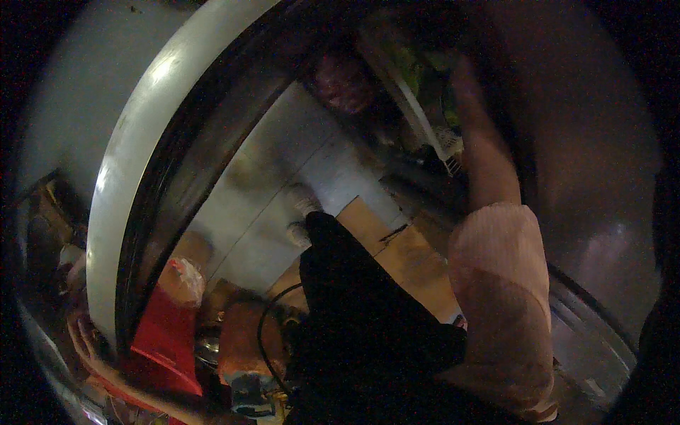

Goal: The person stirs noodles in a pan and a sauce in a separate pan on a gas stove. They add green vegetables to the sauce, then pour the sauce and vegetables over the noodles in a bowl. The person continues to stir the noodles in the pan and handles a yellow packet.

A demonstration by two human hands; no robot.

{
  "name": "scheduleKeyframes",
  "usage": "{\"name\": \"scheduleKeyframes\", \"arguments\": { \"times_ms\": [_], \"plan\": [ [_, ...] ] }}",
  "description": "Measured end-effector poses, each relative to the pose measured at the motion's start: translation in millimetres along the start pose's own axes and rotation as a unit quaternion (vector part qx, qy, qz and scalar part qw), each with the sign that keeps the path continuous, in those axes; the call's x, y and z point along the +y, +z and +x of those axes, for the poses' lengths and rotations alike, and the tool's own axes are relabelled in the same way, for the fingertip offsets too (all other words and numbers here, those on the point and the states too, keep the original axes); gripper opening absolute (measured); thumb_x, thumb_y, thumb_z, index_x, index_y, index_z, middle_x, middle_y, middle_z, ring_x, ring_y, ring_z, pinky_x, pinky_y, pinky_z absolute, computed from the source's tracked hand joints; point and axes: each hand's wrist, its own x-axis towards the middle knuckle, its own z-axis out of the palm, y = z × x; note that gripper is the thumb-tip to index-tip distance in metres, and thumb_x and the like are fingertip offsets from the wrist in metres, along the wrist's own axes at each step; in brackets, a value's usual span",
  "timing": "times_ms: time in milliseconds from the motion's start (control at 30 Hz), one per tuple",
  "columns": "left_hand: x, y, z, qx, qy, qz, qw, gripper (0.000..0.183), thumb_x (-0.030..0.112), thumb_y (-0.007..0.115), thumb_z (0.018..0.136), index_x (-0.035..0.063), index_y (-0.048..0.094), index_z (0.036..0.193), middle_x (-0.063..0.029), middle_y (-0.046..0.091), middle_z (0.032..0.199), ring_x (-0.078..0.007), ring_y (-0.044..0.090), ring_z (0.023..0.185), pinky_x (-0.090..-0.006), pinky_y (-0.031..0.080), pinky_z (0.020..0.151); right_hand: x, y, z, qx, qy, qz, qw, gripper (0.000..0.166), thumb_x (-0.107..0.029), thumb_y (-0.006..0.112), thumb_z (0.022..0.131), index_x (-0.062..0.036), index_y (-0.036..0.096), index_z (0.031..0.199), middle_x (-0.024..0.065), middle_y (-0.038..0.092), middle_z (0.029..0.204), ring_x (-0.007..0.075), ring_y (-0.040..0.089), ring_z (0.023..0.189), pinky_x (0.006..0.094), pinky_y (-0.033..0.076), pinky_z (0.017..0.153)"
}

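Note:
In dim light, my left hand is at the lower left, its fingers against the lower edge of a pale, curved appliance door with a dark inner border. Whether they grip it is unclear. My right arm, in a pale pushed-up sleeve, reaches up into a dark space. There my right hand is beside green produce, which looks leafy, in a white-rimmed basket or drawer. Shadow hides its fingers and anything in them. A dark reddish bundle is left of the basket.
Cardboard lies on pale floor tiles near my dark-clothed legs. A red panel or container stands inside the door's lower end. A black cable curves beside an orange-brown object.

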Motion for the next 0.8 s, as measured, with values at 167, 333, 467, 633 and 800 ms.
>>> {"name": "scheduleKeyframes", "arguments": {
  "times_ms": [167, 333, 467, 633, 800],
  "plan": [
    [-7.8, 30.9, 20.9, 0.034, 0.126, 0.085, 0.988, 0.032, 0.008, 0.042, 0.086, 0.0071, 0.048, 0.118, -0.0128, 0.048, 0.116, -0.0229, 0.048, 0.105, -0.0329, 0.035, 0.094, 1.6, 6.8, -67.5, -0.015, 0.041, 0.077, 0.996, 0.014, -0.018, 0.050, 0.083, -0.0073, 0.055, 0.091, 0.0067, 0.056, 0.083, 0.0203, 0.053, 0.074, 0.0344, 0.046, 0.067],
    [63.2, 52.7, 8.0, -0.018, -0.072, -0.362, 0.929, 0.022, 0.014, 0.044, 0.086, 0.0028, 0.054, 0.103, -0.0104, 0.053, 0.101, -0.0222, 0.051, 0.091, -0.0305, 0.039, 0.082, 3.3, -64.3, -122.7, -0.143, 0.094, 0.155, 0.973, 0.018, -0.017, 0.053, 0.082, -0.0056, 0.052, 0.096, 0.0062, 0.056, 0.083, 0.0186, 0.053, 0.069, 0.0324, 0.046, 0.063],
    [150.1, 31.4, -8.9, -0.044, -0.066, -0.399, 0.913, 0.026, 0.021, 0.038, 0.087, 0.0004, 0.054, 0.085, -0.0093, 0.053, 0.082, -0.0217, 0.050, 0.075, -0.0288, 0.038, 0.071, -15.2, -107.1, -190.3, -0.238, 0.149, 0.084, 0.956, 0.021, -0.017, 0.054, 0.082, -0.0029, 0.050, 0.097, 0.0070, 0.056, 0.080, 0.0153, 0.053, 0.067, 0.0278, 0.045, 0.059],
    [199.5, 42.5, -52.6, -0.144, -0.065, -0.404, 0.901, 0.028, 0.023, 0.039, 0.087, 0.0034, 0.056, 0.097, -0.0115, 0.056, 0.091, -0.0231, 0.052, 0.076, -0.0320, 0.040, 0.071, -89.6, -149.5, -284.3, -0.361, 0.136, -0.029, 0.922, 0.025, -0.017, 0.055, 0.081, -0.0007, 0.048, 0.098, 0.0089, 0.055, 0.076, 0.0147, 0.052, 0.061, 0.0269, 0.043, 0.052],
    [285.2, -6.9, -80.7, -0.309, -0.067, -0.570, 0.758, 0.035, 0.016, 0.051, 0.085, 0.0035, 0.046, 0.117, -0.0083, 0.051, 0.115, -0.0160, 0.048, 0.104, -0.0305, 0.039, 0.087, -145.7, -186.5, -333.5, -0.493, 0.124, -0.038, 0.860, 0.026, -0.016, 0.054, 0.081, -0.0001, 0.046, 0.101, 0.0108, 0.055, 0.076, 0.0164, 0.052, 0.056, 0.0283, 0.043, 0.050]
  ]
}}
